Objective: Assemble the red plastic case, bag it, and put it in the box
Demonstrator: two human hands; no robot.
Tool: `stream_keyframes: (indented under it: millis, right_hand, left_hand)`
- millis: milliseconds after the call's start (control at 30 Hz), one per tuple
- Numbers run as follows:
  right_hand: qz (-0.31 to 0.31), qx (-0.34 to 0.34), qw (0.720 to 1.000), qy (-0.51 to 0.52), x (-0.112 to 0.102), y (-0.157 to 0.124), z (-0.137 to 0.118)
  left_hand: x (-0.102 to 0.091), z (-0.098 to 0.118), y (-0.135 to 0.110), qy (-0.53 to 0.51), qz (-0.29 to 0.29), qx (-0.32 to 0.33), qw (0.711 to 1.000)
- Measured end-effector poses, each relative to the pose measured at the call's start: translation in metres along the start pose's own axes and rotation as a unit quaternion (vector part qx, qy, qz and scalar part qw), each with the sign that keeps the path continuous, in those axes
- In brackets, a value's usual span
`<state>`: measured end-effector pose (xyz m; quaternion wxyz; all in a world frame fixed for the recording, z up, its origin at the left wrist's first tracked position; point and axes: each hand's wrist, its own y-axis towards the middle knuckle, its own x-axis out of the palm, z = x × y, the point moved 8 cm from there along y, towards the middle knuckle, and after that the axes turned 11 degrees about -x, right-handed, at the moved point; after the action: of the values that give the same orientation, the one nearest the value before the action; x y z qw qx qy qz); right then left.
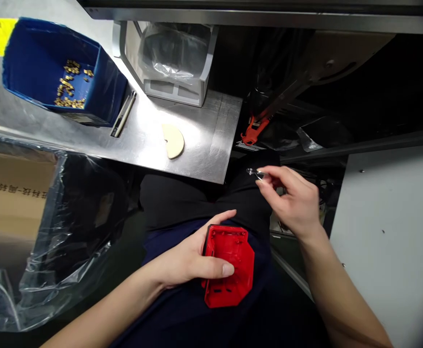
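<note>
My left hand (187, 258) grips a red plastic housing (231, 268) over my lap, thumb laid across its open side and fingers behind it. My right hand (293, 200) is raised to the right of it and pinches a small shiny metal part (255, 172) between thumb and fingertips. The metal part is above and apart from the red housing.
A steel table (196, 140) holds a blue bin (37, 63) with several small brass pieces (68, 87), a pen-like tool (123, 113), a beige half disc (173, 140) and a white stand (175, 58). Clear plastic wrap (51, 232) covers a cardboard box at left. An orange-handled clamp (254, 130) hangs behind.
</note>
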<state>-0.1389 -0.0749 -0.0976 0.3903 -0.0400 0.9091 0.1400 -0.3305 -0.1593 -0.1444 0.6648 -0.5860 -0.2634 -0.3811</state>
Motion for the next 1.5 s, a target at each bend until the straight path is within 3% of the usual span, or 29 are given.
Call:
stream_keyframes:
  millis: [67, 133, 267, 333, 433, 533, 667, 733, 833, 900, 1000, 1133, 1300, 1500]
  right_hand:
    - [-0.004, 0.102, 0.995, 0.012, 0.027, 0.002, 0.034]
    - [-0.028, 0.141, 0.988, 0.051, 0.063, 0.009, 0.050]
    - [-0.028, 0.081, 0.996, 0.022, 0.118, 0.049, 0.045]
    - [-0.028, 0.049, 0.998, -0.039, 0.139, 0.072, 0.041]
    - [-0.060, 0.053, 0.993, -0.091, 0.159, 0.093, 0.045]
    - [-0.058, 0.075, 0.995, -0.028, 0.147, 0.084, 0.044]
    - [0.003, 0.114, 0.983, 0.143, 0.083, 0.031, 0.017]
    - [-0.027, 0.095, 0.973, 0.208, 0.058, 0.002, -0.010]
    - [-0.197, 0.038, 0.948, 0.249, 0.061, -0.038, -0.056]
    - [-0.233, 0.006, 0.949, 0.211, 0.068, -0.054, -0.070]
    - [-0.166, -0.016, 0.969, 0.181, 0.071, -0.058, -0.072]
    - [-0.118, -0.001, 0.967, 0.224, 0.070, -0.060, -0.061]
    - [-0.116, 0.025, 0.962, 0.244, 0.067, -0.067, -0.053]
    - [-0.105, 0.066, 0.959, 0.253, 0.070, -0.071, -0.044]
  left_hand:
    - [-0.001, 0.000, -0.001, -0.008, -0.005, 0.001, 1.000]
    - [-0.002, 0.000, -0.002, -0.014, -0.006, 0.005, 1.000]
    - [-0.003, 0.002, -0.003, -0.032, -0.026, 0.020, 0.999]
    - [-0.003, 0.004, -0.004, -0.045, -0.046, 0.038, 0.997]
    - [-0.002, 0.009, -0.010, -0.055, -0.055, 0.074, 0.994]
    - [-0.003, 0.017, -0.019, -0.023, -0.026, 0.112, 0.993]
    - [-0.013, 0.031, -0.026, 0.088, 0.089, 0.139, 0.982]
    - [-0.025, 0.037, -0.023, 0.119, 0.163, 0.143, 0.969]
    - [-0.041, 0.041, -0.014, 0.158, 0.256, 0.151, 0.942]
    - [-0.043, 0.044, -0.008, 0.198, 0.293, 0.159, 0.922]
    - [-0.043, 0.049, -0.007, 0.241, 0.329, 0.167, 0.898]
    - [-0.042, 0.064, -0.013, 0.292, 0.354, 0.209, 0.864]
    - [-0.050, 0.066, 0.004, 0.258, 0.320, 0.204, 0.888]
    - [-0.052, 0.066, 0.021, 0.248, 0.317, 0.223, 0.888]
